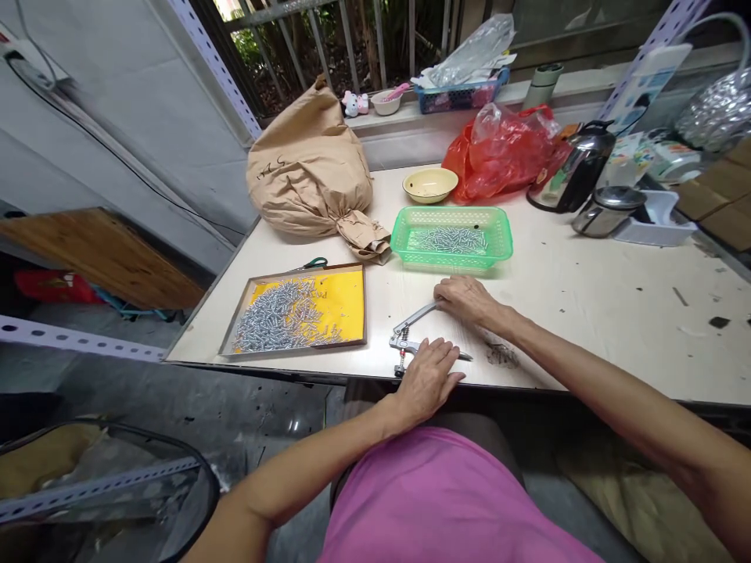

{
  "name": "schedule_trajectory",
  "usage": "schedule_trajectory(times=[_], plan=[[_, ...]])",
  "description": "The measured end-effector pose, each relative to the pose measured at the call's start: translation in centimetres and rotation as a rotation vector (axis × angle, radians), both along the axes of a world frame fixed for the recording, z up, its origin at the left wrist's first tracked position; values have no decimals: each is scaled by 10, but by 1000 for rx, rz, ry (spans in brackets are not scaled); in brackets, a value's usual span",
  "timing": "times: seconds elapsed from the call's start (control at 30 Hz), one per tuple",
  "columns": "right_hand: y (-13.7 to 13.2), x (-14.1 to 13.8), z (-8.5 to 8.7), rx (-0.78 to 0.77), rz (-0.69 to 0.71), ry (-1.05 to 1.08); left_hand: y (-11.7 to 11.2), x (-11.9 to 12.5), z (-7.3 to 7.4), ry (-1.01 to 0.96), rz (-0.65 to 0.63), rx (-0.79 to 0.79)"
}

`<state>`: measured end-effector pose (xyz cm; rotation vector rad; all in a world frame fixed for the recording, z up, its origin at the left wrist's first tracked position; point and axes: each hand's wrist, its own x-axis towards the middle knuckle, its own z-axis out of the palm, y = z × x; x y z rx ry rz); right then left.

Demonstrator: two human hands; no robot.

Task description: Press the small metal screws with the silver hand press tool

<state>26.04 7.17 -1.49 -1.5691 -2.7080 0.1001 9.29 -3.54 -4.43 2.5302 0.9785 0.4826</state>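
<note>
A small metal hand press tool (407, 335) lies near the table's front edge. My left hand (427, 381) rests on its lower arm, fingers lying flat over it. My right hand (466, 298) lies on the end of its upper handle, fingers curled down onto it. To the left sits a yellow-lined tray (346, 301) heaped with several small metal parts. Behind the tool stands a green plastic basket (450, 254) with more metal parts inside.
A tied brown paper sack (308, 168), a yellow bowl (430, 184), a red plastic bag (498, 152), a black kettle (572, 176) and a steel pot (607, 209) line the table's back. Green-handled scissors (314, 263) lie behind the tray. A rack post (59, 338) runs at left.
</note>
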Motion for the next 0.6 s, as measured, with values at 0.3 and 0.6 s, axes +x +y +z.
schedule_trajectory(times=[0.3, 0.6], plan=[[-57, -74, 16, -99, 601, 11, -41, -53, 24, -129, -157, 134], [-58, -84, -5, -159, 501, 305, 37, -187, 55, 146, 754, 220]])
